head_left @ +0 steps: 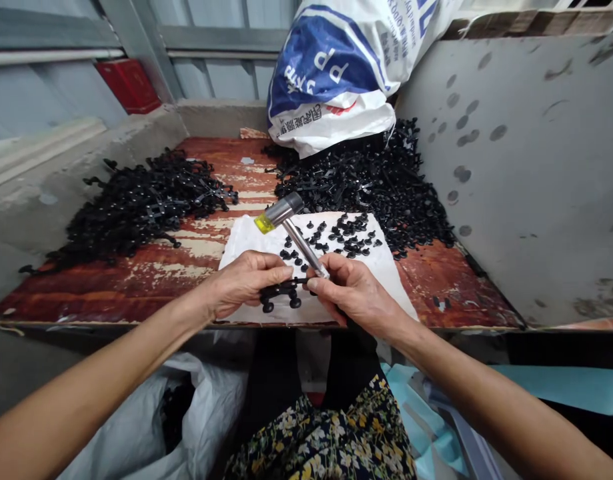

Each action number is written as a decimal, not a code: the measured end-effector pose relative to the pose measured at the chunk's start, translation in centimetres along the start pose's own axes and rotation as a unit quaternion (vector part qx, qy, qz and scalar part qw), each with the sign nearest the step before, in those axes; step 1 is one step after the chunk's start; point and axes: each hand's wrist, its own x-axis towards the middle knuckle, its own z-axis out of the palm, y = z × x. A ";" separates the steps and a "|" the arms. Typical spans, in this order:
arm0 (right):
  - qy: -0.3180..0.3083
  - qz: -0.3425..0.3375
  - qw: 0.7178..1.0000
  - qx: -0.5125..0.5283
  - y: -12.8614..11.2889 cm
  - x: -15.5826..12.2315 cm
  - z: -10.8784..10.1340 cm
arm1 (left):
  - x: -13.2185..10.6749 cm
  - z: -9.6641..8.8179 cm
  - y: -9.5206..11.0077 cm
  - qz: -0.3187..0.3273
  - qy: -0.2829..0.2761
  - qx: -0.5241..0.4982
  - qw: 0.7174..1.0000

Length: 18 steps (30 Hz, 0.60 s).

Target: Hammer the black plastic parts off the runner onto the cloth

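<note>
My left hand (251, 280) is closed on a black plastic part (279, 291) with small round wheel-like ends, just above the front of a white sheet (241, 243). In my right hand (351, 287) is a mallet (299, 237) with a metal shaft and a yellow-tipped head, its head pointing up and to the left. My right fingers also meet the right end of the black part; whether they grip it too is hard to tell. Behind the hands, many small black round pieces with stems (353, 230) lie loose on the sheet.
A heap of black assembled-looking parts (136, 200) lies on the left of the worn red table (196, 257). A larger pile of black pieces (356, 173) spills from a white and blue sack (331, 73). A grey panel (511, 167) bounds the right side. Below stands an open white bag (206, 393).
</note>
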 end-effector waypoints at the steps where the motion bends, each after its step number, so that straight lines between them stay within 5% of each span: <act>1: 0.024 -0.019 0.999 -0.009 0.0 -0.2 0.0 | 0.0 -0.1 -0.2 0.022 0.052 -0.015 0.998; 4: 0.110 -0.065 0.991 -0.039 0.1 -0.8 0.0 | -0.5 -0.4 -0.7 0.029 0.149 -0.074 0.986; 8: 0.141 -0.088 0.983 -0.072 0.5 -1.5 0.7 | -1.4 0.3 -1.0 -0.050 0.088 -0.093 0.990; 14: 0.065 -0.116 0.985 -0.112 1.0 -1.9 2.2 | -1.0 1.4 -1.1 0.047 0.067 -0.002 0.997; 18: 0.076 -0.081 0.989 -0.093 0.9 -1.8 1.6 | 0.0 0.5 -0.6 -0.008 0.089 -0.004 0.996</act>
